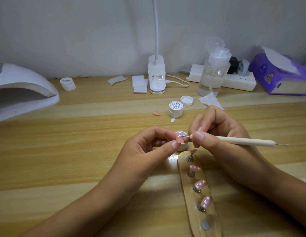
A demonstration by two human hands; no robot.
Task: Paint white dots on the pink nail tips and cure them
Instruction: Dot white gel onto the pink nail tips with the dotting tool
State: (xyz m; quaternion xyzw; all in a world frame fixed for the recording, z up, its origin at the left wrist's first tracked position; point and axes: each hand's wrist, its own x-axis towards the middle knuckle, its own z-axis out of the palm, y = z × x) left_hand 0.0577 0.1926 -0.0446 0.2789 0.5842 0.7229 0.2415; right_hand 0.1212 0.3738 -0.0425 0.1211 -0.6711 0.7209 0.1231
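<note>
Trainee: Where was the nail tip (179, 138) at that point?

Teacher: Off the wooden strip (194, 218), pinched between the thumb and forefinger of the left hand (148, 147), just above the open pot (183, 146) of white paint. The right hand (217, 132) gripped the dotting tool (242, 141) near its front end, fingers curled round it. The metal point was touching the nail or just short of it; I couldn't tell which.

Trainee: So what made for a good dot?

Teacher: Steadiness, I'd judge. The two hands were close together, so bracing one against the other would have helped. A straight touch down and a straight lift, with no dragging, should have left a round dot. Uncured paint would smear, so the left fingers needed to keep to the nail's edges.

Trainee: And the others?

Teacher: Three pink tips (200, 184) on the strip showed white dots. The one at the far end was too hidden to judge. The nearest stud (205, 225) stood bare, probably this nail's place. The curing lamp (20, 93) sat well apart at the left of the table (80, 134), so curing looked to be a later step.
</note>
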